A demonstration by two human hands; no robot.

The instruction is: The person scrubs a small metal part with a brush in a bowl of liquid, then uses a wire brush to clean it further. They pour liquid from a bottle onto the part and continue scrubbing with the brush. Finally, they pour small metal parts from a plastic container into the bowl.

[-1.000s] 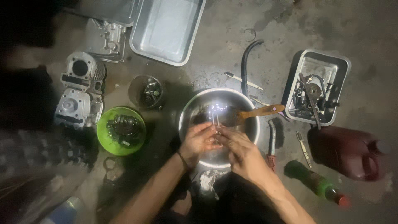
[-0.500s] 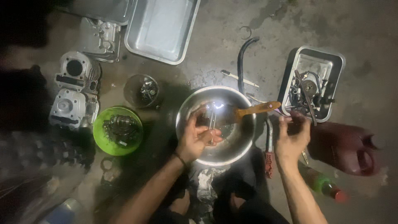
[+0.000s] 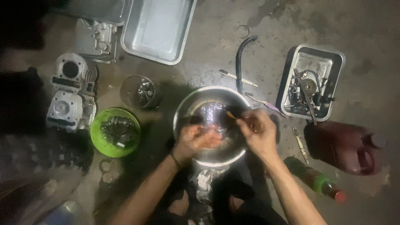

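A view straight down at a person's two bare hands working over a round metal bowl [image 3: 188,109] that sits on a stained concrete floor [image 3: 366,33]. The left hand [image 3: 196,139] is cupped over the near half of the bowl, fingers curled around a small shiny metal part [image 3: 211,121]; the part is too blurred to name. The right hand [image 3: 257,132] is closed around the wooden handle of a brush [image 3: 231,115], whose tip points into the bowl toward the part.

Left of the bowl stands a green bowl [image 3: 115,132] full of dark metal pieces, and beyond it a small dark cup [image 3: 139,91] of bits. Two grey engine castings [image 3: 71,92] lie toward the left edge of the floor. An empty steel tray [image 3: 158,27] lies at the far edge. To the right, a smaller steel tray [image 3: 313,81] holds gears and dark parts. Nearer the person on the right are a dark red jug [image 3: 348,146] and a bottle [image 3: 314,179] with a green label and red cap, lying on its side. A black hose [image 3: 241,58] curves away behind the bowl.
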